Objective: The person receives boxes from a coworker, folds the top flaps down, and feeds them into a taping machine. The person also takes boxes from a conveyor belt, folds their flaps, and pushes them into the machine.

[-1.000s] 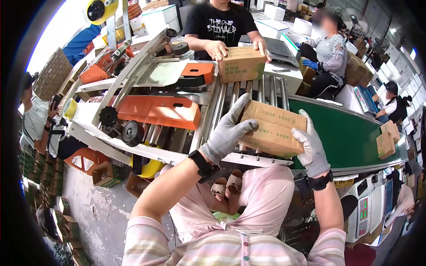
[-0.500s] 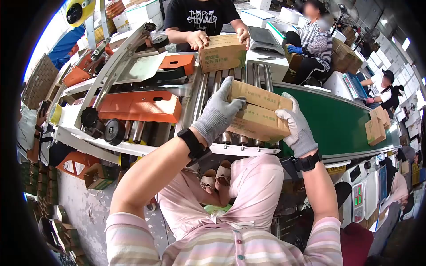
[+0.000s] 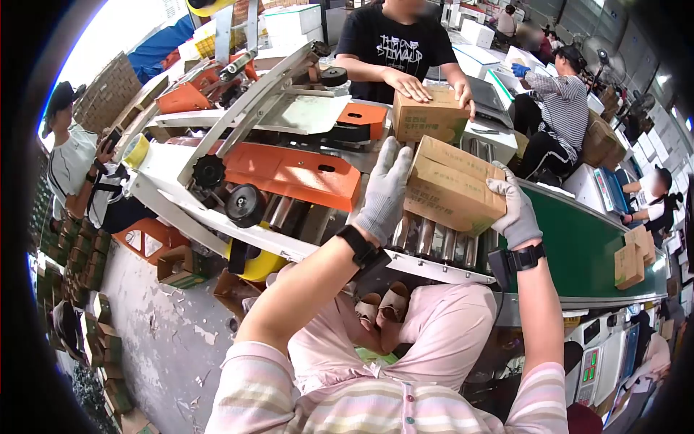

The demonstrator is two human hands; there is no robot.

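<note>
A brown cardboard box (image 3: 455, 189) with green print sits tilted over the metal rollers (image 3: 426, 239), a seam running across its upper face. My gloved right hand (image 3: 515, 206) grips its right end, fingers on the near face and edge. At the left end, my gloved left hand (image 3: 387, 189) has its fingers stretched out along the box's side; its palm contact is hidden. Just beyond stands a second cardboard box (image 3: 426, 119), with the hands of a person in a black T-shirt (image 3: 390, 45) on its top and right side.
An orange-plated conveyor machine (image 3: 289, 173) with black knobs lies to the left. A green belt (image 3: 571, 239) runs right, carrying several small cartons (image 3: 630, 264). Scales (image 3: 589, 362) stand at the lower right. Other people sit or stand farther back and at the left.
My box has turned, showing another printed face. My left fingers have straightened and moved off its front to the side. The view has swung, shifting the scene rightward.
</note>
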